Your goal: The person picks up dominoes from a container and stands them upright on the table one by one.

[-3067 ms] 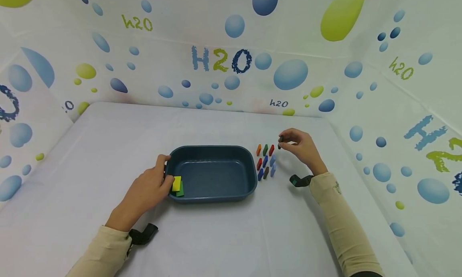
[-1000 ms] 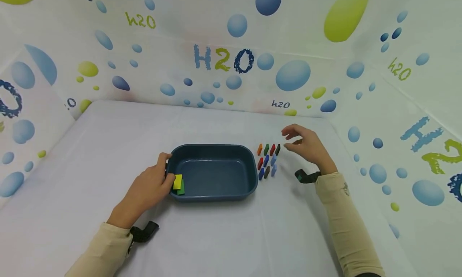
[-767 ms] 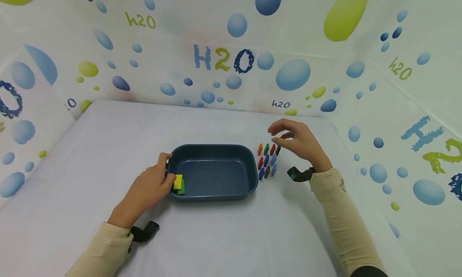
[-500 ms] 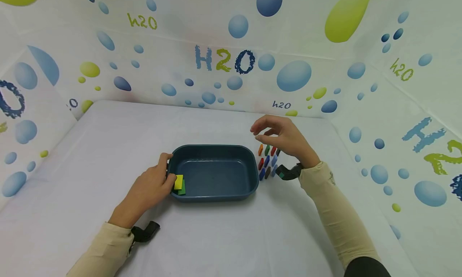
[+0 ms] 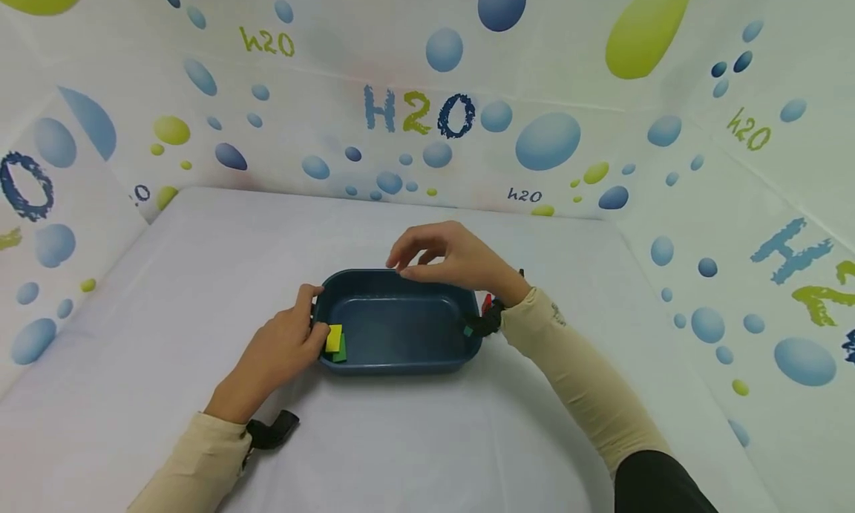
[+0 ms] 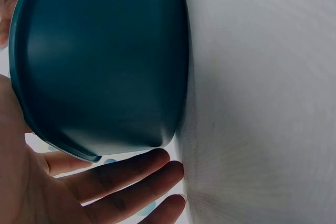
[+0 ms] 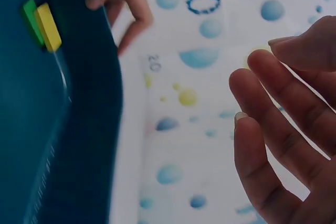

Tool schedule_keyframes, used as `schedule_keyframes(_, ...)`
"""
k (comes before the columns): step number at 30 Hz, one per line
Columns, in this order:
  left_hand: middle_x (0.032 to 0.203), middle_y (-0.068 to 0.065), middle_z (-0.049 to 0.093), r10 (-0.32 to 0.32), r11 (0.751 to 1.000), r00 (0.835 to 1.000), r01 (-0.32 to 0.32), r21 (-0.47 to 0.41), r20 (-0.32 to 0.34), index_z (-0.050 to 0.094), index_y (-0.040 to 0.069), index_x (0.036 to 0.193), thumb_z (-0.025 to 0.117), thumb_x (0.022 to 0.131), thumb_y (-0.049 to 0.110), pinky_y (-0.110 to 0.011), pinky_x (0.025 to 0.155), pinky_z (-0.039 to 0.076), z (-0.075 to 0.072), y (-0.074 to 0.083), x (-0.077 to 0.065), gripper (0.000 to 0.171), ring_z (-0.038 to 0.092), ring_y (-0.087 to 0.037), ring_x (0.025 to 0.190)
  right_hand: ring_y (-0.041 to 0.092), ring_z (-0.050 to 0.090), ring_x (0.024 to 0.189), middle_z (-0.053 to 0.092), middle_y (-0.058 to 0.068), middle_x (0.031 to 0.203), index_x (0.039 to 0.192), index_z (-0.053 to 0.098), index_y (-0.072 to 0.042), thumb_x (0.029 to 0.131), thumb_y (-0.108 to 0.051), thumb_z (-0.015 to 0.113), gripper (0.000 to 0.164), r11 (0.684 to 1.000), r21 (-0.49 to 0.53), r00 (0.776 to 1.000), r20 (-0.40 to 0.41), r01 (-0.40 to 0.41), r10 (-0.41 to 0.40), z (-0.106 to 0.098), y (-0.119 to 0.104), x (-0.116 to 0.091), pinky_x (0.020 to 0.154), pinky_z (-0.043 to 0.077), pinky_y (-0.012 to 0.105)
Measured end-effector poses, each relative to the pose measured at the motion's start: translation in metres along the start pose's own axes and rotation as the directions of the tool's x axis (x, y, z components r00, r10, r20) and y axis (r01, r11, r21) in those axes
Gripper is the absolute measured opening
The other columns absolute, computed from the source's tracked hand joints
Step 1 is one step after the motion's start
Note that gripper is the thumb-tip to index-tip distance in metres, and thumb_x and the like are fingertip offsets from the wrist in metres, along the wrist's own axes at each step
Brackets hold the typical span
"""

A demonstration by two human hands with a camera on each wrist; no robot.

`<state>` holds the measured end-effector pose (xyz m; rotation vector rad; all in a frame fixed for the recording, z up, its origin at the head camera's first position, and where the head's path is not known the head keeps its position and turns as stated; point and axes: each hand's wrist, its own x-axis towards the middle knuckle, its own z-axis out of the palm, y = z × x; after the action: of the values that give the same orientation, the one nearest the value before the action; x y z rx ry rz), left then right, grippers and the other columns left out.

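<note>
A dark blue rectangular tub [image 5: 401, 368] stands on the white-covered table. My left hand [image 5: 280, 346] grips its left end, the thumb over the rim and the other fingers along the outside wall in the left wrist view. Inside, by that thumb, a yellow block [image 5: 334, 338] overlaps a green block [image 5: 341, 348]. My right hand [image 5: 447, 255] is above the tub's far rim, fingers loosely bent and nothing held in the right wrist view. Behind its wrist, a red block [image 5: 487, 303] and a dark block [image 5: 522, 273] show; the other blocks in that group are hidden.
White sheeting [image 5: 300, 119] printed with blue and green drops rises behind the table and at both sides. Wrist cameras, one on the left wrist [image 5: 272, 430] and one on the right wrist [image 5: 486, 320], stick out below the hands.
My right hand set the dark block upright at the end of the back row, let go, and moved left over the blocks to above the tub. My left hand stayed at the tub's end.
</note>
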<state>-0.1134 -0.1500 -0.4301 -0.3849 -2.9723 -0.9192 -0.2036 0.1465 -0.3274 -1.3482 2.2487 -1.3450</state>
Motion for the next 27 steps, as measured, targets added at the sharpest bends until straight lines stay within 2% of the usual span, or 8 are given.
schedule_keyframes(4, 0.076, -0.006, 0.055, -0.008, 1.0, 1.0, 0.008, -0.004, 0.009, 0.034, 0.001, 0.148, 0.049, 0.099, 0.016, -0.033, 0.056, 0.04, 0.001, 0.0, 0.0, 0.054, 0.05, -0.018, 0.061, 0.015, 0.072, 0.101, 0.075, 0.01, 0.113, 0.116, 0.074, -0.003, 0.096, -0.004, 0.07, 0.021, 0.998, 0.051, 0.997, 0.074, 0.028, -0.032, 0.02, 0.009, 0.015, 0.088, 0.062, 0.038)
schedule_keyframes(9, 0.079, -0.006, 0.057, 0.001, 1.0, 1.0, -0.001, 0.002, 0.007, 0.034, 0.001, 0.148, 0.049, 0.099, 0.016, -0.032, 0.057, 0.041, 0.0, 0.0, 0.001, 0.053, 0.051, -0.017, 0.063, 0.012, 0.071, 0.1, 0.075, 0.01, 0.115, 0.117, 0.074, -0.003, 0.096, -0.005, 0.071, 0.022, 0.997, 0.072, 0.985, 0.171, 0.002, -0.014, 0.039, 0.02, 0.031, 0.086, 0.062, 0.035)
schedule_keyframes(16, 0.08, -0.006, 0.059, 0.01, 1.0, 1.0, -0.01, -0.01, 0.01, 0.034, 0.001, 0.148, 0.049, 0.1, 0.015, -0.032, 0.054, 0.041, 0.0, -0.002, -0.002, 0.053, 0.05, -0.016, 0.059, 0.008, 0.071, 0.101, 0.074, 0.014, 0.121, 0.12, 0.074, -0.005, 0.097, -0.004, 0.07, 0.024, 0.996, 0.063, 0.945, 0.325, -0.067, 0.043, 0.063, 0.037, 0.045, 0.089, 0.061, 0.032)
schedule_keyframes(23, 0.079, -0.005, 0.059, 0.02, 1.0, 1.0, -0.02, -0.008, 0.006, 0.034, 0.001, 0.149, 0.049, 0.101, 0.016, -0.032, 0.052, 0.04, -0.001, -0.002, -0.001, 0.052, 0.05, -0.015, 0.057, 0.014, 0.072, 0.101, 0.072, 0.015, 0.122, 0.121, 0.072, -0.001, 0.096, 0.002, 0.07, 0.026, 0.993, 0.07, 0.92, 0.387, -0.09, 0.056, 0.08, 0.047, 0.054, 0.088, 0.06, 0.03)
schedule_keyframes(27, 0.078, -0.005, 0.059, 0.032, 0.999, 0.999, -0.032, -0.006, 0.003, 0.034, 0.001, 0.149, 0.049, 0.102, 0.017, -0.032, 0.052, 0.04, -0.002, -0.002, 0.0, 0.051, 0.05, -0.015, 0.057, 0.02, 0.072, 0.104, 0.07, 0.015, 0.123, 0.123, 0.07, -0.002, 0.095, 0.003, 0.07, 0.029, 0.989, 0.069, 0.912, 0.398, -0.133, 0.095, 0.085, 0.051, 0.058, 0.091, 0.059, 0.028)
